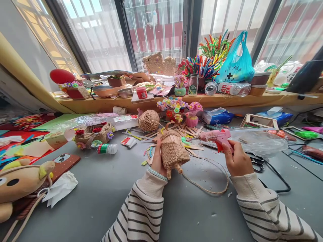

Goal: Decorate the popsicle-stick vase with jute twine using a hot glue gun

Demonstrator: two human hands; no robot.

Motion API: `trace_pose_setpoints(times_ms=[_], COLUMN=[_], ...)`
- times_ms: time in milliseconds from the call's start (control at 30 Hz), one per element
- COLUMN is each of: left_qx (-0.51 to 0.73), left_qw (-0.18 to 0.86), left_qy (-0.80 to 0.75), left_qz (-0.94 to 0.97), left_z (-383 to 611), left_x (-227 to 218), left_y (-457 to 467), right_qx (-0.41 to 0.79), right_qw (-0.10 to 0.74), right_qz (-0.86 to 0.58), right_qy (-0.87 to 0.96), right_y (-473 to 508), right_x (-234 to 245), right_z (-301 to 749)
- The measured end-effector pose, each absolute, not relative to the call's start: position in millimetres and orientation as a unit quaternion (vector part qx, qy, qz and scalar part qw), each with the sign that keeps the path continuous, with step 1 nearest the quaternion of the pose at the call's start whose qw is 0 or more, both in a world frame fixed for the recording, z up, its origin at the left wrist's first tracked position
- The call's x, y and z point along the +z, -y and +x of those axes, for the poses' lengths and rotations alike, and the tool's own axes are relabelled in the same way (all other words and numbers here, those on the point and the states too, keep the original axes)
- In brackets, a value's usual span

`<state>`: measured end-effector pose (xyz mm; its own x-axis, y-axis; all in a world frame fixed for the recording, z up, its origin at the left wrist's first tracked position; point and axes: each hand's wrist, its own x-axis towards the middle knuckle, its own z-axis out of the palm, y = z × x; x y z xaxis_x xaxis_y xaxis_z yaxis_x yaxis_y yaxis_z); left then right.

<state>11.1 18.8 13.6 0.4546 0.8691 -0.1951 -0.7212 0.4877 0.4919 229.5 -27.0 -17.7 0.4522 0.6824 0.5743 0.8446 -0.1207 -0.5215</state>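
My left hand (157, 158) is closed around the side of a small twine-wrapped craft basket (174, 151), tilted above the grey table, with two stubby twine legs toward me. Bare wooden strips show near its far edge. A loose length of twine (205, 190) loops from it to the right across the table. In my right hand (237, 159) is a pink glue gun (215, 137), gripped by the handle. Its nozzle points left, to the right of the basket and apart from it. Behind the basket sits a ball of twine (148, 121).
Wooden craft sticks (194, 131) lie scattered behind the basket. At the left are a twine wreath-like piece (94, 134), a small plastic bottle (107, 148), a phone (66, 160) and a plush toy (20, 185). A black cord (279, 178) and clear plastic packaging (259, 143) lie at right.
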Motion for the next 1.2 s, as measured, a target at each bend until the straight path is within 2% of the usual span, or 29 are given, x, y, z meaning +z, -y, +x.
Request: trace_pose_setpoints(times_ms=[233,567,933,1200], left_qx=[0.470,0.473,0.494,0.474], left_qw=[0.842,0.864,0.837,0.856], left_qy=[-0.214,-0.026,-0.051,-0.055], left_qz=[0.156,0.170,0.229,0.198], left_z=[4.4,-8.7,-9.5,-12.7], left_x=[19.0,10.9,15.3,6.6], left_y=[-17.3,-13.6,-10.5,-14.4], right_qx=[-0.070,-0.079,-0.076,-0.081], right_qw=[0.436,0.444,0.443,0.445], right_qz=[-0.750,-0.742,-0.732,-0.732], right_qy=[0.493,0.497,0.512,0.510], right_y=[27.1,28.4,27.9,27.7], right_x=[-17.6,-16.2,-17.1,-18.0], right_z=[227.5,221.1,220.7,219.9])
